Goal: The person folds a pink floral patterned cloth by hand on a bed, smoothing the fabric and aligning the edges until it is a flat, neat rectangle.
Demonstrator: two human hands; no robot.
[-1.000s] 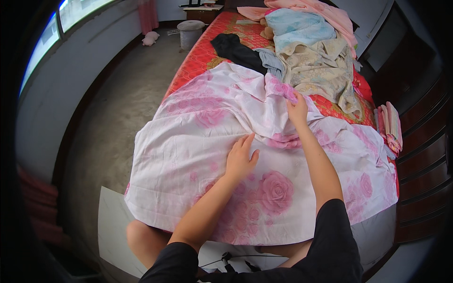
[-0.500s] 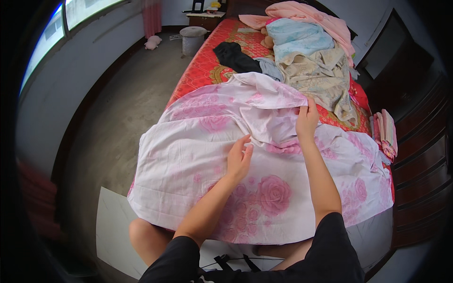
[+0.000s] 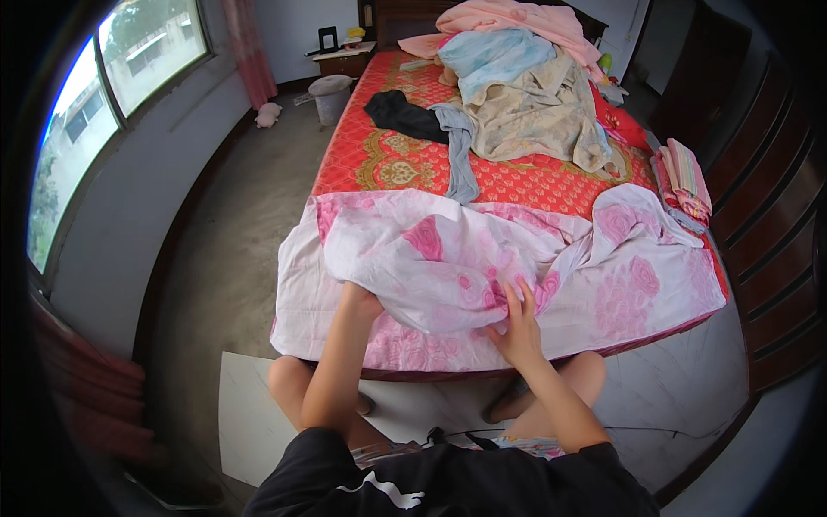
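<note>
A white bedsheet (image 3: 642,297) printed with pink roses lies across the near end of the bed. Its middle is bunched into a loose, puffed fold. My left hand (image 3: 366,300) grips this fold at its near left side, fingers mostly hidden by the cloth. At the fold's near right side, my right hand (image 3: 519,329) touches the cloth with its fingers stretched and the thumb apart. Beyond the sheet, the red patterned bed cover (image 3: 336,164) shows.
On the bed lie a black garment (image 3: 405,116), a grey garment (image 3: 461,151), a beige blanket (image 3: 530,116), a light blue cloth (image 3: 500,60) and a pink quilt (image 3: 517,17). Folded striped fabric (image 3: 687,177) sits at the right edge. A grey stool (image 3: 330,99) stands left of the bed.
The sheet's far part has been drawn toward me, uncovering more red cover and the grey garment. My left hand moved left and nearer; my right hand let go of the raised edge and came down nearer.
</note>
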